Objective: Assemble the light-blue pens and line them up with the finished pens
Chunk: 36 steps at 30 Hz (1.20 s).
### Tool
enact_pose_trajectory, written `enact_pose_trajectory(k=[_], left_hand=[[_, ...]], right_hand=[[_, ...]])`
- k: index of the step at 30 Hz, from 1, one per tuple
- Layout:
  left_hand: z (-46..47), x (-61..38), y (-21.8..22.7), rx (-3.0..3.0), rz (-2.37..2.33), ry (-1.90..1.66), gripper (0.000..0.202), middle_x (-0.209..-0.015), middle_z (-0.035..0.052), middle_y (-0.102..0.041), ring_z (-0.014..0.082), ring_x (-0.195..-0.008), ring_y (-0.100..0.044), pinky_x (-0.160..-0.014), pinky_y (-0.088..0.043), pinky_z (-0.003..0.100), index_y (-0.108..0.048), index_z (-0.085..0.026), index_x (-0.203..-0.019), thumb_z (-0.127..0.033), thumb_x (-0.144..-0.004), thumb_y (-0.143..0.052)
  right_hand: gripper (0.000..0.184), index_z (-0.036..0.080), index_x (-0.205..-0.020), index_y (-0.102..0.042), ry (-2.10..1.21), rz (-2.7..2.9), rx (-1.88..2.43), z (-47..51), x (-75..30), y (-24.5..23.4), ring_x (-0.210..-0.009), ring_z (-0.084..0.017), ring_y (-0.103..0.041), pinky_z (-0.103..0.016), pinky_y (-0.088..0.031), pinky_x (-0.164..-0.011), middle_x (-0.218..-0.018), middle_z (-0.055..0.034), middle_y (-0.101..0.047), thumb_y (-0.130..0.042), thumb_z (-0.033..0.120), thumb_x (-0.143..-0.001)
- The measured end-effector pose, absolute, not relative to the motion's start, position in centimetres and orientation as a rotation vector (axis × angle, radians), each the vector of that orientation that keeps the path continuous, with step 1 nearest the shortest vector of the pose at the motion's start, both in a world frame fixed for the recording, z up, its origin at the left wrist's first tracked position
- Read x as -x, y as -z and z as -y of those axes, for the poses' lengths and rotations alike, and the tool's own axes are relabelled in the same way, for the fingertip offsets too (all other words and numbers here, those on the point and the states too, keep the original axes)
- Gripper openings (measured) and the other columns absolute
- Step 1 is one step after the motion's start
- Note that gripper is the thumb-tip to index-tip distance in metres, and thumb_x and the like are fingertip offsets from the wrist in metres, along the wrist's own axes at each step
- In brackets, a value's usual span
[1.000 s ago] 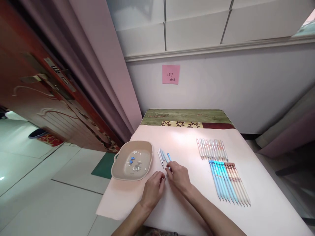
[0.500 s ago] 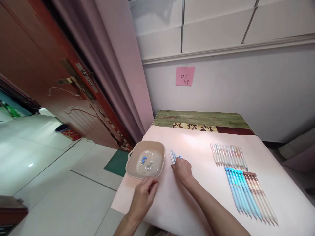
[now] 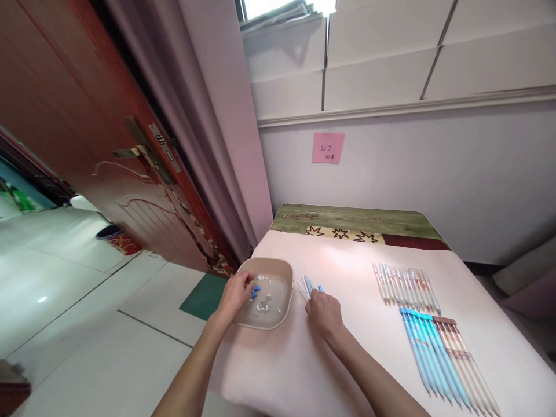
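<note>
A beige plastic basin [image 3: 285, 307] stands at the table's left edge, with small white and clear pieces and blue pieces [image 3: 255, 293] on its bottom. Over its left side reaches my left hand [image 3: 234, 294], fingers bent and slightly apart near the blue pieces. Nothing shows between them. To the right of the basin, my right hand [image 3: 325, 311] rests on the table, closed around a small bunch of pen parts [image 3: 307, 285]. White sticks, a light blue barrel and a blue tip stick out past its fingers; the rest is hidden under the hand.
Several clear pens [image 3: 406, 288] lie in a row on the right of the pink-covered table [image 3: 282, 370]. Nearer are light blue pens [image 3: 434, 356] and beige pens with brown tops [image 3: 467, 362]. A pink note [image 3: 328, 148] is on the wall; a wooden door [image 3: 143, 191] stands left.
My left hand has moved from the basin's near rim up and left, into the basin. My right hand stays on the pen parts. The view has tilted slightly upward.
</note>
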State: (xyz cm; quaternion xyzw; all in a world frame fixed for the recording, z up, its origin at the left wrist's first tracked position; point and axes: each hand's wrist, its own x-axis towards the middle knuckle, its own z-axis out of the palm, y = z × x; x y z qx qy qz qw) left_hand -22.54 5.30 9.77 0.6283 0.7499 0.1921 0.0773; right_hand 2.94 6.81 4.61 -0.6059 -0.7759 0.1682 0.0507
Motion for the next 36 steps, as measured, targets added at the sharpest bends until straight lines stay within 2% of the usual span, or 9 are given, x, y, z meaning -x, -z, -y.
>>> enact_pose_trajectory(k=[5, 7, 11, 14, 17, 20, 25, 30, 36], left_hand=[[-2.9, 18.2, -11.8, -1.958, -2.088, -0.84, 0.013, -0.082, 0.0017, -0.066, 0.0174, -0.075, -0.06, -0.07, -0.043, 0.027, -0.062, -0.021, -0.083, -0.027, -0.085, -0.051], [-1.2, 14.8, -11.7, -1.973, -1.891, -0.903, 0.014, -0.083, 0.0019, -0.065, 0.0174, -0.078, -0.061, -0.071, -0.045, 0.027, -0.06, -0.022, -0.085, -0.028, -0.088, -0.048], [0.8, 8.0, -8.4, -2.057, -1.511, -0.618, 0.009, -0.086, 0.003, -0.063, 0.0154, -0.07, -0.06, -0.068, -0.048, 0.028, -0.059, -0.021, -0.087, -0.019, -0.085, -0.05], [-0.3, 5.1, -4.9, -2.128, -1.593, -0.592, 0.022, -0.107, 0.0094, -0.062, 0.0229, -0.098, -0.06, -0.084, -0.049, 0.038, -0.058, -0.02, -0.101, -0.014, -0.081, -0.052], [-3.5, 4.1, -2.6, -2.209, -1.749, -0.705, 0.038, -0.138, 0.0162, -0.045, 0.0297, -0.13, -0.04, -0.103, -0.037, 0.048, -0.05, -0.018, -0.123, -0.02, -0.084, -0.051], [-6.9, 3.9, -1.6, -2.158, -1.971, -0.729, 0.046, -0.149, 0.0198, -0.031, 0.0341, -0.139, -0.024, -0.109, -0.026, 0.052, -0.044, -0.016, -0.131, -0.028, -0.087, -0.05], [-8.8, 3.1, 0.5, -2.102, -2.088, -0.653, 0.043, -0.142, 0.0226, -0.041, 0.0354, -0.135, -0.032, -0.107, -0.026, 0.055, -0.051, -0.013, -0.121, -0.038, -0.086, -0.051], [-8.5, 1.5, 2.0, -2.21, -2.006, -0.801, 0.027, -0.133, 0.0178, -0.05, 0.031, -0.129, -0.04, -0.103, -0.033, 0.05, -0.056, -0.016, -0.108, -0.029, -0.085, -0.052], [-9.8, 0.6, 0.5, -2.216, -1.949, -0.786, 0.016, -0.123, 0.014, -0.058, 0.028, -0.116, -0.052, -0.099, -0.037, 0.047, -0.063, -0.019, -0.095, -0.025, -0.085, -0.052]], right_hand=[[0.017, 0.02, -0.07, -0.059, -0.694, 1.884, 1.675, -4.8, -8.1, -3.7, -0.054, -0.016, -0.059, -0.024, -0.038, -0.053, -0.056, 0.0009, -0.062, -0.049, 0.026, -0.082], [0.018, 0.021, -0.065, -0.055, -0.768, 1.674, 1.665, -4.0, -10.0, -3.0, -0.05, -0.014, -0.054, -0.023, -0.037, -0.052, -0.052, 0.0029, -0.056, -0.049, 0.028, -0.08], [0.02, 0.021, -0.067, -0.054, -0.871, 1.42, 1.603, -2.8, -11.5, -1.4, -0.051, -0.015, -0.052, -0.024, -0.039, -0.052, -0.055, 0.0025, -0.056, -0.048, 0.034, -0.081], [0.023, 0.02, -0.07, -0.054, -0.899, 1.331, 1.527, -2.4, -11.3, -0.4, -0.051, -0.014, -0.051, -0.023, -0.039, -0.053, -0.058, 0.0019, -0.056, -0.049, 0.039, -0.082], [0.026, 0.019, -0.073, -0.054, -0.887, 1.279, 1.484, -2.3, -11.2, 0.3, -0.052, -0.014, -0.05, -0.023, -0.04, -0.053, -0.059, 0.0017, -0.055, -0.05, 0.042, -0.084], [0.027, 0.019, -0.075, -0.054, -0.888, 1.232, 1.463, -2.3, -11.3, 1.0, -0.051, -0.013, -0.05, -0.022, -0.04, -0.051, -0.059, 0.0019, -0.054, -0.05, 0.044, -0.084], [0.029, 0.018, -0.076, -0.054, -0.934, 1.15, 1.438, -2.5, -11.7, 1.7, -0.047, -0.012, -0.048, -0.021, -0.039, -0.046, -0.058, 0.002, -0.054, -0.049, 0.046, -0.084], [0.028, 0.019, -0.076, -0.053, -0.974, 1.146, 1.393, -2.7, -11.8, 1.4, -0.046, -0.011, -0.049, -0.021, -0.041, -0.045, -0.058, 0.002, -0.055, -0.049, 0.045, -0.084], [0.025, 0.02, -0.074, -0.052, -0.949, 1.301, 1.47, -2.8, -13.1, 0.4, -0.047, -0.012, -0.05, -0.021, -0.039, -0.048, -0.058, 0.0026, -0.056, -0.047, 0.041, -0.085]])
